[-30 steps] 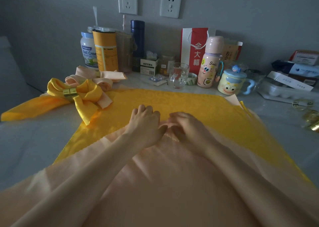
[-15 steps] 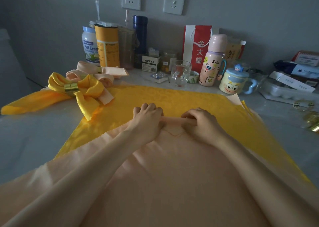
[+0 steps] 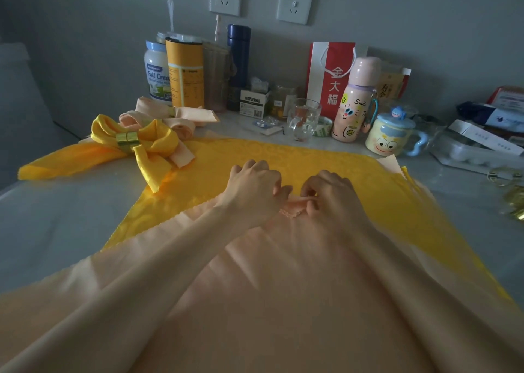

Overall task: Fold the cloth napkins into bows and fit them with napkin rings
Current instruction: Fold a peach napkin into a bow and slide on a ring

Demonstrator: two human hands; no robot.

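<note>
Peach napkin [image 3: 283,301] corner, pinched between fingers [image 3: 314,185]

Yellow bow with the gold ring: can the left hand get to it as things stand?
Probably yes: the yellow bow lies left of the left hand, only flat yellow napkin between, though that hand pinches the peach napkin.

Your plain peach napkin [image 3: 283,301], your yellow napkin [image 3: 283,157] with a faint woven pattern, your yellow bow [image 3: 154,142], its gold ring [image 3: 127,139]
</note>
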